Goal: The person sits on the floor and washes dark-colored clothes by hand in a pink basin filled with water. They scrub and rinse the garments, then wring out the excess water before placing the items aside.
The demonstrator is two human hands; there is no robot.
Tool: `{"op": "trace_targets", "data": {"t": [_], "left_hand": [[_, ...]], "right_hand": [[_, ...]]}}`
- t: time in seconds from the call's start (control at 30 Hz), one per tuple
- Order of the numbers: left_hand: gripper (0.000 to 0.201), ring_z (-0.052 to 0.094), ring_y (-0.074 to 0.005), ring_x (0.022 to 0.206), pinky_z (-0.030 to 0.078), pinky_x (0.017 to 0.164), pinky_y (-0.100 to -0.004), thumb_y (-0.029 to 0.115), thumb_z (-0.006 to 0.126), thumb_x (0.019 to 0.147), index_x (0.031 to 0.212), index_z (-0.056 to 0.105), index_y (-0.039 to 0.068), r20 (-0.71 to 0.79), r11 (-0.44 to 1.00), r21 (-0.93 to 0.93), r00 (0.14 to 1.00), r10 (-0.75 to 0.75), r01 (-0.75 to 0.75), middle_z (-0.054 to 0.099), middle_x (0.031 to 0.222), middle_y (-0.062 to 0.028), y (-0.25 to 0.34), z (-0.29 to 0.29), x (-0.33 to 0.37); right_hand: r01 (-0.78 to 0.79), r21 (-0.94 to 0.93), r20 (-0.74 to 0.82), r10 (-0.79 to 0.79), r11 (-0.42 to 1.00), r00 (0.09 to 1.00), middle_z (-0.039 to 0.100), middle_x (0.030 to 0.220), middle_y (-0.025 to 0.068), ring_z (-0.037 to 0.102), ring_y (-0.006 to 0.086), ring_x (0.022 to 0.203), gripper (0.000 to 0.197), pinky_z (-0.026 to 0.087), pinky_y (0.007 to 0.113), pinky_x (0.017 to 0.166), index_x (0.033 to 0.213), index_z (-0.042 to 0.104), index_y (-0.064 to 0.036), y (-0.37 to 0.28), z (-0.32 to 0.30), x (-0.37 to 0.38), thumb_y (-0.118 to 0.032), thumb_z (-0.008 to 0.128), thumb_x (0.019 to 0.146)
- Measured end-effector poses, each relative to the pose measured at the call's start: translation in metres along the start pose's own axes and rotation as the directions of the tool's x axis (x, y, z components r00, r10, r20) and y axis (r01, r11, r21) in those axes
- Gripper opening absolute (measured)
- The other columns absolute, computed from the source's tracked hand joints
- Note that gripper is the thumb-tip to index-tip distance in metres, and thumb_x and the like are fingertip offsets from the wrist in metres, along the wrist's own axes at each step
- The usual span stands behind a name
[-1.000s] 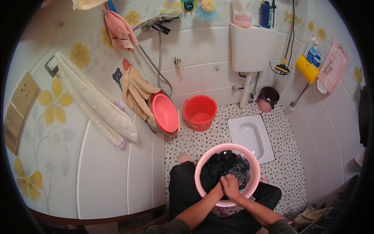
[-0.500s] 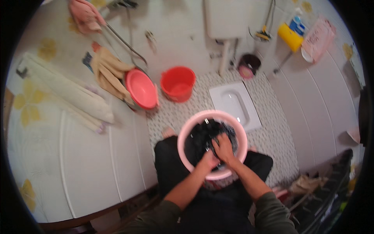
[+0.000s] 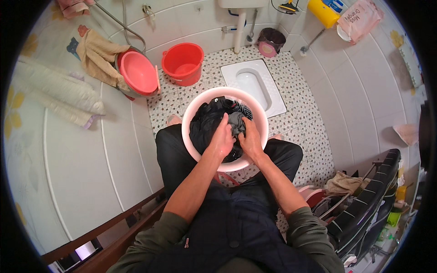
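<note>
While pink basin partly hides toilet | red bucket, bin beyond

Scene viewed from head height, lens pitched steeply down and forward over dark jacket, lower centre. Forearms seen rising from lower edge. Pink washbasin framed near centre, fairly near; squat toilet taken in farther off, upper right of centre. Straight edges bowed; corners blacked out by fisheye.

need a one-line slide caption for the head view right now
Left hand and right hand hold a bunched grey cloth among black garments in a round pink plastic basin.
</note>
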State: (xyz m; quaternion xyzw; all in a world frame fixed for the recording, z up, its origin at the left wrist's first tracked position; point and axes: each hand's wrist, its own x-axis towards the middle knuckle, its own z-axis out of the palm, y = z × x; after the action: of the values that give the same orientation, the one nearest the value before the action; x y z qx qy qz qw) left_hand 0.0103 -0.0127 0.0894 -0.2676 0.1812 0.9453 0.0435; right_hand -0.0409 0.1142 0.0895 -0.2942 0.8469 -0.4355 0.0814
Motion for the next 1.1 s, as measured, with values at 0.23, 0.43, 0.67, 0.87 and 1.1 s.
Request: {"op": "trace_targets", "data": {"t": [0.23,0.43,0.67,0.87,1.1], "left_hand": [[0.06,0.056,-0.0262,0.109,0.04,0.101,-0.0426,0.056,0.046,0.093,0.121,0.055,0.003,0.077,0.982,-0.183,0.996,-0.041,0.055,0.06,0.118,-0.0113,0.0,-0.004,-0.005],[0.05,0.063,-0.0284,0.091,0.055,0.082,-0.0395,0.044,0.055,0.092,0.115,0.058,-0.001,0.001,0.966,-0.253,0.999,-0.048,0.046,0.063,0.104,-0.0168,-0.005,0.008,-0.015],[0.029,0.061,-0.026,0.1,0.048,0.094,-0.0409,0.025,0.04,0.1,0.112,0.059,0.007,-0.089,0.926,-0.373,0.991,-0.103,0.062,0.063,0.112,-0.0102,-0.044,-0.057,0.039],[0.036,0.056,-0.0252,0.114,0.043,0.098,-0.0457,0.035,0.039,0.099,0.119,0.058,0.012,-0.119,0.938,-0.326,0.979,-0.165,0.119,0.06,0.122,-0.0078,-0.042,-0.062,0.059],[0.044,0.055,-0.0299,0.115,0.04,0.102,-0.0485,0.045,0.049,0.092,0.116,0.062,0.011,-0.219,0.93,-0.351,0.957,-0.191,0.105,0.06,0.125,-0.0095,-0.023,-0.036,0.02]], "right_hand": [[-0.092,0.243,0.202,0.042,0.966,0.978,0.063,0.104,0.0209,0.062,0.0317,0.095,0.037,0.047,0.036,0.085,0.114,0.058,0.0022,-0.037,-0.029,-0.004,-0.002,0.052,0.077],[-0.061,0.182,0.42,-0.021,0.981,0.907,0.065,0.097,0.0206,0.063,0.0395,0.088,0.026,0.049,0.042,0.08,0.101,0.064,-0.0008,-0.076,-0.043,-0.017,-0.017,0.056,0.082],[-0.186,-0.38,-0.015,0.195,0.906,0.981,0.063,0.07,0.0273,0.063,0.0434,0.067,0.039,0.05,0.05,0.065,0.073,0.065,-0.0001,-0.019,0.03,0.019,-0.035,0.056,0.088],[-0.185,-0.45,0.012,0.214,0.874,0.977,0.064,0.075,0.0261,0.064,0.0422,0.073,0.044,0.049,0.052,0.07,0.079,0.065,-0.0006,0.012,0.03,0.063,-0.042,0.053,0.089],[0.039,-0.22,0.292,0.028,0.975,0.956,0.06,0.089,0.0251,0.06,0.043,0.084,0.035,0.046,0.05,0.074,0.092,0.057,-0.0013,-0.031,0.021,0.016,-0.035,0.059,0.083]]}}
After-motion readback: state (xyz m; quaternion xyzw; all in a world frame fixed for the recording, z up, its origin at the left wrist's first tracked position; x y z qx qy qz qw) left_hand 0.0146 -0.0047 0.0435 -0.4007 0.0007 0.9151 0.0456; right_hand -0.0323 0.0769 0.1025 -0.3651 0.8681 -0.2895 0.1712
